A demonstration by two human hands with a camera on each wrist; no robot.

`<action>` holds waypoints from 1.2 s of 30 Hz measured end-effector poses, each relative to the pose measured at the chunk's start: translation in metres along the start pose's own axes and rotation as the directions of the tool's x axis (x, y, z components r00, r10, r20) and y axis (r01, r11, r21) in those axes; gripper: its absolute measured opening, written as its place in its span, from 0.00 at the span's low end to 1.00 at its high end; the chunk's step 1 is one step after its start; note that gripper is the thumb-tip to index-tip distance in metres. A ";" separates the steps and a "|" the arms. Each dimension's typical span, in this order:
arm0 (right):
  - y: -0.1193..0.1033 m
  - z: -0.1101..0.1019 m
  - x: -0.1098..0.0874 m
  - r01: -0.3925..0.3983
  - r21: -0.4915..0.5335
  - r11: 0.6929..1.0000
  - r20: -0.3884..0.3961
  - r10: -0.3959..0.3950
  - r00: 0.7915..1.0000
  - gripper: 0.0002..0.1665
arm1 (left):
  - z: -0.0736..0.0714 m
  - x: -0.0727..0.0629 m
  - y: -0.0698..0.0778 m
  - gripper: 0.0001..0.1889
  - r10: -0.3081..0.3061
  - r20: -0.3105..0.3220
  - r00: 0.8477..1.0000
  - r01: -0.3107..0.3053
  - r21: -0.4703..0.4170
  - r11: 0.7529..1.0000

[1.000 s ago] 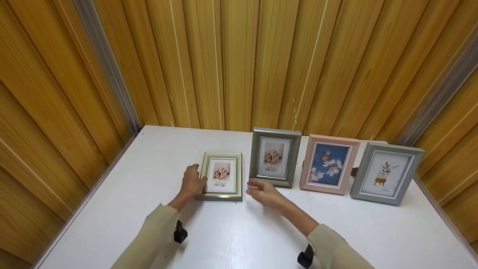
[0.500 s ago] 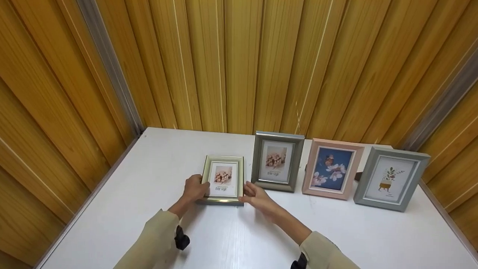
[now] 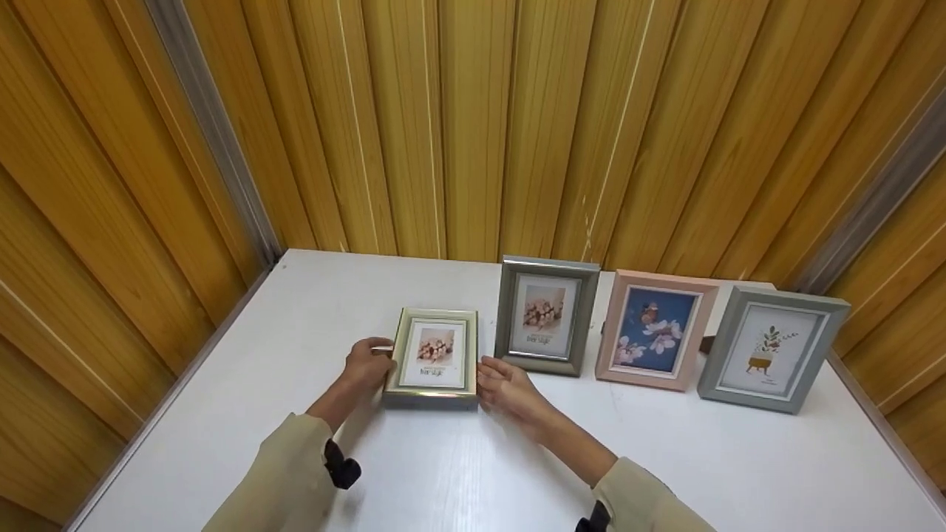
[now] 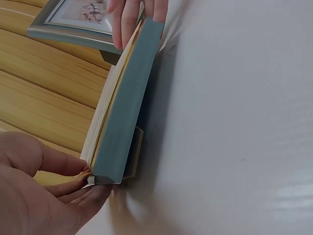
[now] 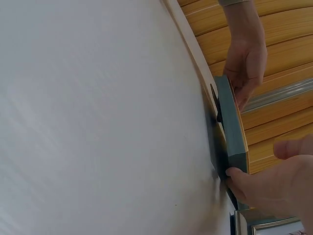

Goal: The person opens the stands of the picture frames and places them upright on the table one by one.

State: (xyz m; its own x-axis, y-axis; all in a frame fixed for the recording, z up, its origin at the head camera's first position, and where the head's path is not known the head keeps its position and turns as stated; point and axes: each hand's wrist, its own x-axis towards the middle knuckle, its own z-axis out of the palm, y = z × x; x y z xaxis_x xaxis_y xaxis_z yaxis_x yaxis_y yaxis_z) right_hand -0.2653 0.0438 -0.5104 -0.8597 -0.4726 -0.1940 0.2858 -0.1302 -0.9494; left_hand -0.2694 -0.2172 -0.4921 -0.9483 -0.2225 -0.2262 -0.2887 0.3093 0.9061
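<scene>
A pale gold picture frame [image 3: 471,347] with a flower print lies face up, its near edge tilted off the table in the head view. My left hand [image 3: 367,363] pinches its left near corner, thumb on the front and fingers underneath; the left wrist view shows this grip on the teal side of the frame [image 4: 124,107]. At the opposite side my right hand [image 3: 514,395] touches the right edge. In the right wrist view one digit of that right hand [image 5: 279,183] stands raised off the frame while a fingertip meets its lower corner. A folded-out stand [image 4: 136,152] shows behind the frame.
To the right, three frames stand upright on the white table [image 3: 325,295]: a dark silver frame [image 3: 508,318], a pink frame [image 3: 698,332] and a grey-green frame [image 3: 715,343]. The silver one stands close to my right hand. Wood-patterned panels [image 3: 473,133] wall in the back and sides.
My right hand came in from the right to the frame's edge. The frame has shifted slightly left and towards me, its near edge lifted. My left hand moved left with it.
</scene>
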 end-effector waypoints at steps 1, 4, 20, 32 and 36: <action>0.000 0.000 0.000 0.005 -0.005 1.000 -0.009 -0.005 1.000 0.37 | 0.000 0.001 -0.001 0.26 -0.013 0.018 1.000 0.014 -0.046 0.999; -0.002 0.000 -0.001 0.020 -0.038 0.999 -0.039 -0.021 0.999 0.36 | -0.001 0.002 -0.002 0.32 -0.034 0.061 0.998 0.043 -0.159 0.986; 0.001 0.002 -0.009 0.128 -0.070 0.989 -0.180 -0.139 0.974 0.32 | -0.027 -0.024 0.000 0.37 0.079 0.246 0.966 -0.025 -0.216 0.976; 0.003 -0.020 -0.020 0.121 -0.097 0.988 -0.287 -0.144 0.947 0.30 | -0.016 -0.050 0.020 0.49 0.265 0.498 0.825 -0.287 -0.035 0.957; 0.003 -0.029 -0.026 0.111 -0.076 0.991 -0.307 -0.129 0.943 0.30 | -0.001 -0.061 0.035 0.50 0.304 0.514 0.802 -0.347 -0.014 0.938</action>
State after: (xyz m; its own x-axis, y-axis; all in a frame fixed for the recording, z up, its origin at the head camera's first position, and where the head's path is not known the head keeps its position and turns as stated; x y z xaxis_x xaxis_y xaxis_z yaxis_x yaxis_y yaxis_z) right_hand -0.2543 0.0808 -0.5151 -0.9774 -0.1616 -0.1363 0.1558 -0.1151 -0.9811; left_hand -0.2213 -0.1938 -0.4456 -0.9161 0.3909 -0.0894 0.0603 0.3546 0.9331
